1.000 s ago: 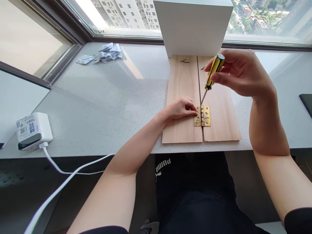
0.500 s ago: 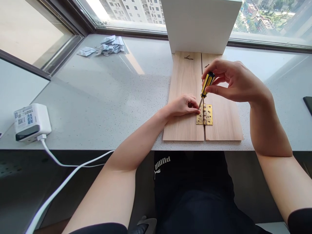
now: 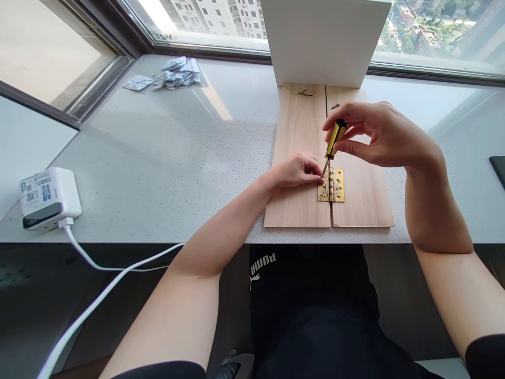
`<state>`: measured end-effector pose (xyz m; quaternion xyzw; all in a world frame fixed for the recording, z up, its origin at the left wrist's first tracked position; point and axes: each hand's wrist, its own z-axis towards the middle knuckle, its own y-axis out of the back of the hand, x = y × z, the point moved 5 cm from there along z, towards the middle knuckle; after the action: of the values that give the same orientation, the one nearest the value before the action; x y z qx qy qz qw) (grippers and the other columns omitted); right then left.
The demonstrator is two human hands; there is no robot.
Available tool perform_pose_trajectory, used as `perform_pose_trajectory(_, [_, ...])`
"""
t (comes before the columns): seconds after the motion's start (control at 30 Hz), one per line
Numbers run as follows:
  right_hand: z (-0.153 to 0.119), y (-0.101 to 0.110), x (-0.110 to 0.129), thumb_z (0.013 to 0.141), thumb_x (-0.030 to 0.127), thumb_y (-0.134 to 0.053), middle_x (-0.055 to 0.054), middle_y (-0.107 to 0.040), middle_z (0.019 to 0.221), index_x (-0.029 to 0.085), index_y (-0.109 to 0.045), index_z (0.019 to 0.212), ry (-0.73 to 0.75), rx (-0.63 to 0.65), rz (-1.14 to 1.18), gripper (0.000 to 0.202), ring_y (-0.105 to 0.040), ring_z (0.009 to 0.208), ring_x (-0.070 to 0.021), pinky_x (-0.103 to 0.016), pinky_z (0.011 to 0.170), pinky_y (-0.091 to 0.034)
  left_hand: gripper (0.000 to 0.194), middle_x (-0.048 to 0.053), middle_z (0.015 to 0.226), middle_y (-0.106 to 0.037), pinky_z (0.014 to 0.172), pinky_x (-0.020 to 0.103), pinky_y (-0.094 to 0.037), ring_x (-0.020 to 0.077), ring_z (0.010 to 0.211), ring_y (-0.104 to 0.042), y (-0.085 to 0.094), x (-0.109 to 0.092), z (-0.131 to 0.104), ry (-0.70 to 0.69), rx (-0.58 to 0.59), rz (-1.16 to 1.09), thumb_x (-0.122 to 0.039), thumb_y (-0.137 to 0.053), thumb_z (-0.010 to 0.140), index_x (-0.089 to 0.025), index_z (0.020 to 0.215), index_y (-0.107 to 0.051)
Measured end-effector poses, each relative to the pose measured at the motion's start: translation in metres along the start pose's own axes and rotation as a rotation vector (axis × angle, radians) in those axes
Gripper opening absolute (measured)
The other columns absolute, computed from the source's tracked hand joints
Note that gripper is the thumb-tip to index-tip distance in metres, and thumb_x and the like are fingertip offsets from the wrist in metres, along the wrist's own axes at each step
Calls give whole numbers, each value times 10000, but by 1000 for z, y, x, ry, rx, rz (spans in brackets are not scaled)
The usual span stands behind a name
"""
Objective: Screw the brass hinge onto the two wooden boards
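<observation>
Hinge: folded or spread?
Spread. The hinge shows both leaves, the left leaf over one board, the right leaf over the other, with its knuckle between them.

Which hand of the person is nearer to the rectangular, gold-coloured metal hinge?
Left. The left hand is at the upper left corner of the hinge; the right hand is farther, up and to the right, holding a yellow-and-black screwdriver.

The left hand (image 3: 298,171) and right hand (image 3: 381,136) are bare, below short, plain black sleeves (image 3: 486,353). The clothing (image 3: 311,295) at the lap is black too, bearing white PUMA lettering (image 3: 262,263) and a leaping cat (image 3: 254,281).
</observation>
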<state>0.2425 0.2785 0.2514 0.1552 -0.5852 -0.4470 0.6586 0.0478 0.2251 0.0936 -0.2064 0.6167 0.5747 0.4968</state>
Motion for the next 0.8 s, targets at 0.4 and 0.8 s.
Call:
perform_pose_trajectory(0.4, [-2,-12,11,1119,430,-869,-52,-824,1039,299,-765,1256,61,-52,-283,215,-746,901,-269,-446,902,-651,165,78,951,-845,874,429,-582,249,920,-751,-1,-6,-5,31,-1,-45,-359,-935,1004,-234,897,-939])
perform_pose_trajectory(0.8, [-2,-27,17,1258,326,-526,-124,-796,1343,258,-721,1427,120,-73,-289,267,-720,1049,-279,-457,1046,-592,131,101,1021,-890,911,440,-637,284,990,-808,-1,-5,-5,49,4,-42,-338,-929,1008,-229,943,-964])
